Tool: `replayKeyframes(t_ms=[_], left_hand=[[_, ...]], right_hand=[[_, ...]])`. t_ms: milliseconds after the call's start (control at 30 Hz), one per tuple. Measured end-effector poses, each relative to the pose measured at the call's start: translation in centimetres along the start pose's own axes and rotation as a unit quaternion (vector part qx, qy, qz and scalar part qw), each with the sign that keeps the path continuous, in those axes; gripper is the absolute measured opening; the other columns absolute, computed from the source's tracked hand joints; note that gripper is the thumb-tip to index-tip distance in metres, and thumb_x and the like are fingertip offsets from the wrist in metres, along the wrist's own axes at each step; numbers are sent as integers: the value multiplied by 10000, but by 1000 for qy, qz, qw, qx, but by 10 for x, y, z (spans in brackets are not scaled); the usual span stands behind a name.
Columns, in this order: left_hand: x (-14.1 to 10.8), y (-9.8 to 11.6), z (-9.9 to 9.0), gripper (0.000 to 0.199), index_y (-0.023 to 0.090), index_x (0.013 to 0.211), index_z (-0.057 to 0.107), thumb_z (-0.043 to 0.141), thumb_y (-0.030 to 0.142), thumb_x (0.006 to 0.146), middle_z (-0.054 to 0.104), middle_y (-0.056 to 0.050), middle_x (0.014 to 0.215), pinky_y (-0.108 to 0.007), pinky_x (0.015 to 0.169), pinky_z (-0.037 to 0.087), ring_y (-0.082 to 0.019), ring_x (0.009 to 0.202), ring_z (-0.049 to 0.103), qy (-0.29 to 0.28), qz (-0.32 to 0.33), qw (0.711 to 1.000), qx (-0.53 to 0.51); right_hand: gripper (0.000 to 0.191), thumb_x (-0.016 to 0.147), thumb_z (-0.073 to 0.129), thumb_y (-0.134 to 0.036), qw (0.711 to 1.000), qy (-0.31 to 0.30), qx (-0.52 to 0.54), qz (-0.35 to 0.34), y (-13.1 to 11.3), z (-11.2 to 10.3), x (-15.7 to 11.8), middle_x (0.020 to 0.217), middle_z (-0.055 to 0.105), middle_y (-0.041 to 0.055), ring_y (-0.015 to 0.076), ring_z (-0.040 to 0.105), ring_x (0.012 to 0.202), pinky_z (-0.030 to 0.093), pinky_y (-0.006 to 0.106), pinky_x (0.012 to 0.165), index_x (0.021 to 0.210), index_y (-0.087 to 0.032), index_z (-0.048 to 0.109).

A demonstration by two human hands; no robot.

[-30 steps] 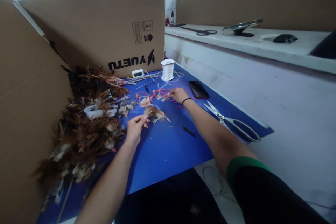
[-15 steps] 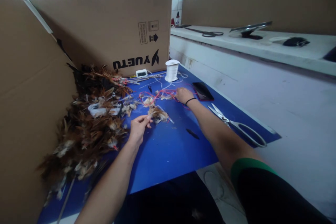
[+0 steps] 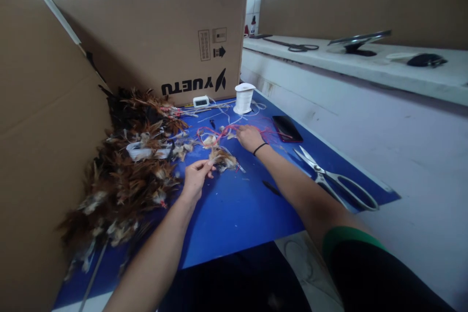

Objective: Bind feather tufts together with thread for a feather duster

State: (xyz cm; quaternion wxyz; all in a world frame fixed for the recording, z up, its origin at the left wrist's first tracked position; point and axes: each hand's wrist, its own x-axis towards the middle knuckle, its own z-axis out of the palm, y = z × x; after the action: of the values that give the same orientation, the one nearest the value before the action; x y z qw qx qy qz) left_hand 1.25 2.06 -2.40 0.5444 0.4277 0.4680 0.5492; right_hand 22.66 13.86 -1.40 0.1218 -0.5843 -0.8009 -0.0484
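Hemmed in on the left and back by upright cardboard walls (image 3: 44,122), with a heap of brown feathers (image 3: 127,175) crowding the left half of the blue mat (image 3: 234,214). Open blue room at the near middle of the mat, between the two forearms, down to its front edge.

Left hand (image 3: 195,178) pinched shut on a small feather tuft (image 3: 223,158), held just above the mat beside the heap. Right hand (image 3: 248,137) farther back, fingers curled down onto a tangle of red cord (image 3: 223,131); impossible to tell whether actually gripped or only touched.

Scissors (image 3: 336,180) lying open near the mat's right edge, well apart from both hands. Dark phone (image 3: 287,128) just right of the right hand. White thread spool (image 3: 243,98) upright at the back, near the cardboard.

Pale desk (image 3: 402,156) stretching right of the mat; raised ledge (image 3: 347,63) behind, white tiled wall beyond.
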Motion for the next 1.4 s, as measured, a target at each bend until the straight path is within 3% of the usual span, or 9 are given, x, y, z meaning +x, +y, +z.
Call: replayKeyframes(t_ms=[233,300,367,433,500,633,767,1100,1400], left_hand=[[-1,1,0,297,105,700,684,749,379,603,617,-26,605,-212,491,414,-58,454,451,-2,-1,1000,1],[-1,1,1,292,104,694,684,750,374,603,614,-25,597,-211,489,412,-60,453,451,-4,-1,1000,0],[-1,1,1,289,104,698,685,751,368,602,615,-26,597,-210,487,408,-59,451,451,-4,0,1000,-5],[-1,2,2,292,103,704,687,756,364,593,617,-28,598,-207,480,400,-57,447,450,1,-2,1000,-12],[-1,3,2,297,103,703,688,762,364,583,618,-29,597,-205,475,392,-56,445,450,4,-6,1000,-16],[-2,3,2,295,102,682,682,764,367,581,610,-26,587,-209,490,404,-56,449,452,-1,-9,1000,-18],[-2,3,1,290,105,692,678,767,358,580,613,-22,610,-213,500,417,-55,457,452,-1,-8,1000,-27],[-1,3,1,321,103,718,674,778,365,566,614,-20,615,-200,493,403,-51,460,458,8,-22,999,-25],[0,5,0,314,109,727,672,789,348,560,611,-15,617,-209,499,415,-51,462,463,3,-27,998,-49]], right_hand=[[206,839,424,-186,993,41,87,74,3,-7,0,880,674,121,184,609,814,445,280,739,840,-112,616],[217,853,383,-209,970,56,206,114,1,-16,-3,752,661,72,142,599,664,444,244,611,796,-133,578],[159,823,414,-213,894,62,414,158,-2,-27,-8,628,610,25,107,547,531,401,216,501,733,-155,533],[81,757,497,-203,775,52,603,183,-5,-37,-14,561,558,-8,82,493,469,357,199,447,682,-170,497],[93,692,571,-191,696,33,694,184,-9,-45,-22,541,534,-28,67,468,458,339,187,433,661,-174,485],[168,610,653,-151,634,20,752,176,-16,-53,-37,595,577,-34,64,506,508,369,183,466,729,-166,536],[314,610,682,-149,618,-1,767,173,-21,-52,-45,670,630,-11,90,581,601,398,186,499,915,-159,607],[186,657,713,-237,659,23,723,207,-7,-34,-44,708,665,25,103,598,627,408,193,492,795,-140,635],[115,648,704,-158,647,46,727,224,-4,-37,-44,603,640,18,100,591,579,406,190,489,698,-135,602]])
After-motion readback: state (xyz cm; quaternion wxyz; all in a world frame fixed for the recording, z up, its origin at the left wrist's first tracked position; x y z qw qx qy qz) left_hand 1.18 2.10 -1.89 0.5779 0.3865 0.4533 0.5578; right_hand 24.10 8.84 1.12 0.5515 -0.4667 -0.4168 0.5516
